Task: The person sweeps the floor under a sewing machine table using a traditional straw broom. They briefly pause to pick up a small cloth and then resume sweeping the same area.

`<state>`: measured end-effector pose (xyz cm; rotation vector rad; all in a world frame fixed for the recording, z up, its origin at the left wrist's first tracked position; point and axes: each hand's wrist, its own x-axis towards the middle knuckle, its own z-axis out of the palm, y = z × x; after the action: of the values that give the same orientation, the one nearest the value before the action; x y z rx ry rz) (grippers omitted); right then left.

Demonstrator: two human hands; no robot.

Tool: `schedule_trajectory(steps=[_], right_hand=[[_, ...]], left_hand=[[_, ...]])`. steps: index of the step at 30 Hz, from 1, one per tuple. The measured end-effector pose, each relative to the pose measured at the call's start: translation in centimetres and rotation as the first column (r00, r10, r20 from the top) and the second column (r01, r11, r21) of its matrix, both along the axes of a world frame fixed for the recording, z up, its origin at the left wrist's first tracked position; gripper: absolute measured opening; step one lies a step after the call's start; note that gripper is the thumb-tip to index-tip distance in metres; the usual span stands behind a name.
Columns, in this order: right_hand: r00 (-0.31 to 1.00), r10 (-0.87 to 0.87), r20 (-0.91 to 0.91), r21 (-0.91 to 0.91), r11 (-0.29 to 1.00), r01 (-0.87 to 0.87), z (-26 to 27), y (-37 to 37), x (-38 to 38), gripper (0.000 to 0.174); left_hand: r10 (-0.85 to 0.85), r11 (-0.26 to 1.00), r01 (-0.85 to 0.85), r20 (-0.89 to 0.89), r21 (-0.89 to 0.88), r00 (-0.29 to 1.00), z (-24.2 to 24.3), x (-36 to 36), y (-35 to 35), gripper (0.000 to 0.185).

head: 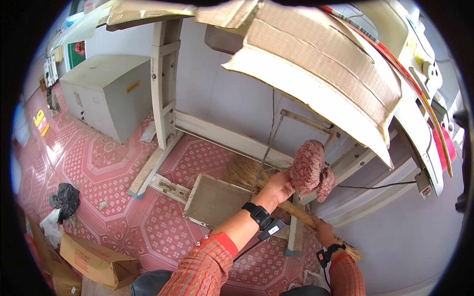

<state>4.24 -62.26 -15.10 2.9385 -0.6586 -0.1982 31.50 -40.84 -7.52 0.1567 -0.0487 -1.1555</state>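
Note:
A straw broom [298, 214] slants under a sewing machine table, its bristle head [237, 170] at the floor beside the treadle. My right hand [324, 232] grips the wooden handle near its upper end. Lower down, close to the bristles, my left hand [277, 188] is closed around the broom, with most of its fingers hidden. Right beside that hand, a red-and-white patterned cloth bundle [307, 166] is wrapped on a part below the table. The flat metal treadle [218, 201] lies left of my left forearm.
Cardboard [318, 48] covers the tabletop and juts over its edge. The metal table leg [163, 85] and a grey cabinet [107, 92] stand left. A cardboard box [96, 259] and black plastic bag [66, 201] lie on the patterned floor. A cable [377, 186] crosses at right.

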Motion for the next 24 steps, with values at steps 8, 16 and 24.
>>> schedule_trajectory(steps=[8,16,24], right_hand=[[0.990,-0.008,-0.139,0.052,0.999,0.015,-1.9,-0.4,1.9,0.068],[0.997,-0.024,0.080,0.204,0.979,0.007,-2.4,1.7,-0.3,0.074],[0.926,-0.377,-0.017,0.248,0.896,0.369,-0.7,9.4,-6.9,0.069]], left_hand=[[0.036,0.999,-0.036,-0.026,0.007,0.999,-0.8,-0.9,-1.2,0.029],[0.033,0.998,-0.033,-0.004,0.048,0.999,-0.8,-0.6,-1.4,0.031],[0.012,0.999,-0.012,0.025,-0.031,1.000,-2.2,-0.4,-1.1,0.029]])
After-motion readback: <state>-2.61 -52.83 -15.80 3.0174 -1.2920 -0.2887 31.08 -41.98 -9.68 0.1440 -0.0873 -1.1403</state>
